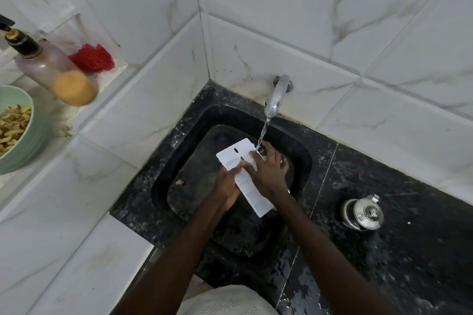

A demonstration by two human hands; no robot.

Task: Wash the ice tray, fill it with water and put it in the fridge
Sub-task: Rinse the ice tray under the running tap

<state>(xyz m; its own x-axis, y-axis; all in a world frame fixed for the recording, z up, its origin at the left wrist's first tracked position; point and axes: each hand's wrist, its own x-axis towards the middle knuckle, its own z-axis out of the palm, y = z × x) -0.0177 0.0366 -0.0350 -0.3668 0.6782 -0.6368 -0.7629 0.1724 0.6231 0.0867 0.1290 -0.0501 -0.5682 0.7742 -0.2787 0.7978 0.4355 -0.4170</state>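
Observation:
A white ice tray point(234, 155) is held over the black sink point(179, 161), its flat side facing up and its length running from far left to near right. My left hand point(226, 185) grips its left long edge. My right hand point(267, 174) lies across the tray's right side, fingers wrapped over it. Water runs from the chrome tap point(276, 96) and lands on the tray's far corner at my right fingers. The tray's cells are hidden from view.
A steel kettle point(363, 212) stands on the black counter right of the sink. On the white ledge at left are a pump bottle point(51, 66), a red mesh scrubber point(93, 57) and a green bowl point(25, 135) of food. Tiled walls close the corner.

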